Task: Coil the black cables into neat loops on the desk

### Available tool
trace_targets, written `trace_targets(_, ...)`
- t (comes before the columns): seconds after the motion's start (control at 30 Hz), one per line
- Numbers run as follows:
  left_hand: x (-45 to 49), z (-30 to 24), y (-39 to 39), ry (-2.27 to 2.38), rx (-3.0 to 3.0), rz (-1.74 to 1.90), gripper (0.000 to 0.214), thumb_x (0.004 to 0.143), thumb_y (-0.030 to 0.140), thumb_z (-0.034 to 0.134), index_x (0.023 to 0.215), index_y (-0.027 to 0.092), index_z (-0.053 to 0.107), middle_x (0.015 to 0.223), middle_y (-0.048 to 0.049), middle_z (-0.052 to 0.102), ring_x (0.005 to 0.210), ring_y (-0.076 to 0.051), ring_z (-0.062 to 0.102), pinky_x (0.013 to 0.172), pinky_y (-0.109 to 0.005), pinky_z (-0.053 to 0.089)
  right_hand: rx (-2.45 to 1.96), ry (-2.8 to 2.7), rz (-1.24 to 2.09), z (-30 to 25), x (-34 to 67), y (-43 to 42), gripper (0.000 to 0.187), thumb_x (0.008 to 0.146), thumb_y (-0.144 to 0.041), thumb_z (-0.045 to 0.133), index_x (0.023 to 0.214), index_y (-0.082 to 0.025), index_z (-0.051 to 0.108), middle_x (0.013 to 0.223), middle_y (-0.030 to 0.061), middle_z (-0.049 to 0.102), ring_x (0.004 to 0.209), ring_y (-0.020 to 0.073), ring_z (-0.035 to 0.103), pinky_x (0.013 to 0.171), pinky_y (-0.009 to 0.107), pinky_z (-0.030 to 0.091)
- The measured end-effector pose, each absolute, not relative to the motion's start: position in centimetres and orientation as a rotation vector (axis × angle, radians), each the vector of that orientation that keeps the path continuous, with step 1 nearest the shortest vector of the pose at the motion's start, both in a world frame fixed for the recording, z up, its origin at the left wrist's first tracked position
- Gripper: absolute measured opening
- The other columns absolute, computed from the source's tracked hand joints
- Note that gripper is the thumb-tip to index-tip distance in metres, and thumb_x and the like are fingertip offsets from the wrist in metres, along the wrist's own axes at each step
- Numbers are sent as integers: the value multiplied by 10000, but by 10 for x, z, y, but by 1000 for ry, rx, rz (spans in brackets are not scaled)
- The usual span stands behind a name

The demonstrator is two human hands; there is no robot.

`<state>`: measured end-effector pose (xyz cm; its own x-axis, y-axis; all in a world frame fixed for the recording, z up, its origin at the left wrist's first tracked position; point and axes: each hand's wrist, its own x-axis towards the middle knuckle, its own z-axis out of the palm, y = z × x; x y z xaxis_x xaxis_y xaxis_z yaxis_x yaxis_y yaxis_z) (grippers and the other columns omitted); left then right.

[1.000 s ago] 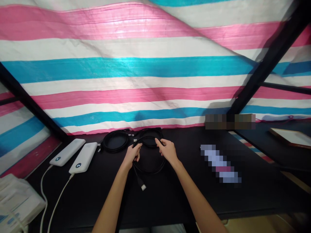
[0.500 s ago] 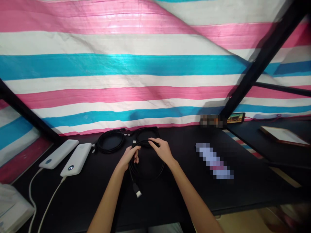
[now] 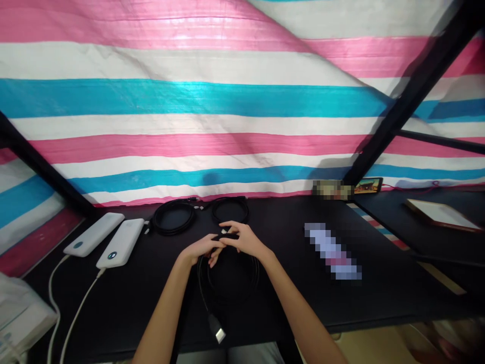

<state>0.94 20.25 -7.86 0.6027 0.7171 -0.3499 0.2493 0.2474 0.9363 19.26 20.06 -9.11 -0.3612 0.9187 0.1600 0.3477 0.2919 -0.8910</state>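
A black USB cable point(image 3: 257, 275) is wound into a loose coil between my hands. My left hand point(image 3: 203, 249) is closed on the coil's upper left side. Touching it, my right hand point(image 3: 242, 239) is closed on the top of the same coil, fingers meeting the left hand's. One USB plug point(image 3: 217, 331) with a pale metal end dangles at the near side of the coil. Another pale connector end shows by my right fingers. Just behind my hands lie two more coiled black cables, one at the left point(image 3: 173, 217) and one at the right point(image 3: 230, 208).
Two white power banks point(image 3: 120, 243) with white cords lie at the left of the black table point(image 3: 280, 303). A white package point(image 3: 22, 318) sits at the lower left. At the right are a blurred-out item point(image 3: 333, 253), a propped phone point(image 3: 369, 185) and a framed board point(image 3: 441, 215).
My right hand has come down and closer to my left, so their fingers now meet on the coil. Coil and dangling plug have moved nearer to me.
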Motion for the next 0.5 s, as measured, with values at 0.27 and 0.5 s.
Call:
trace_targets(0.27,17,-84,205,1003,1342,416,37,688,147,491,718,163,503,348,104,382,251,-49,306,305,-175,194,-1231,-1956,971,-98,195,204,340,755,-327,660,1092,-305,625,925,-15,635,527,65,578,538,214,494)
trace_targets(0.5,21,-83,207,1059,1369,484,296,710,151,517,999,102,555,354,87,463,269,-66,386,319,-163,241,-1259,-1995,741,-90,193,202,255,749,-318,662,1003,-302,650,958,-22,648,850,139,621,740,262,487)
